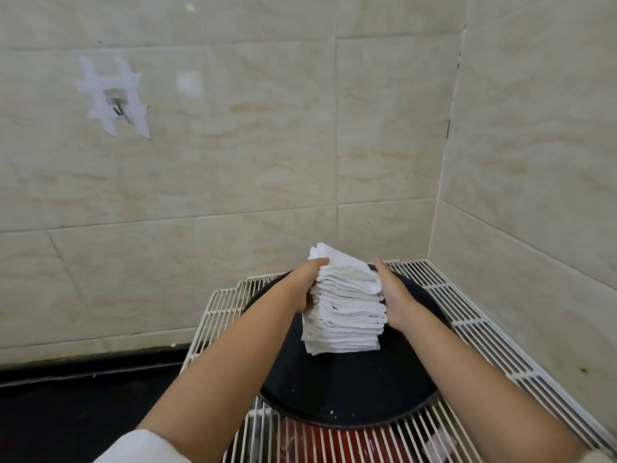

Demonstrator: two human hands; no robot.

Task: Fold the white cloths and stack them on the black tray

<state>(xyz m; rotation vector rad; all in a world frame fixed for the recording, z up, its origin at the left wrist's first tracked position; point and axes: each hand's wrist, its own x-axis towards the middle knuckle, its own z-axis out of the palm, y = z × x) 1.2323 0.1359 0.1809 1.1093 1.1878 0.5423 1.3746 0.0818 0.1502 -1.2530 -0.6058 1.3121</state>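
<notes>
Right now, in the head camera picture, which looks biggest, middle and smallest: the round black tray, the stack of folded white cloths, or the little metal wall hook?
1. Round black tray
2. Stack of folded white cloths
3. Little metal wall hook, though it hangs farther away.

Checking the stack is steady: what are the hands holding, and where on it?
Both hands hold the stack of white cloths on the black tray: left hand against its left side, right hand against its right side.
</notes>
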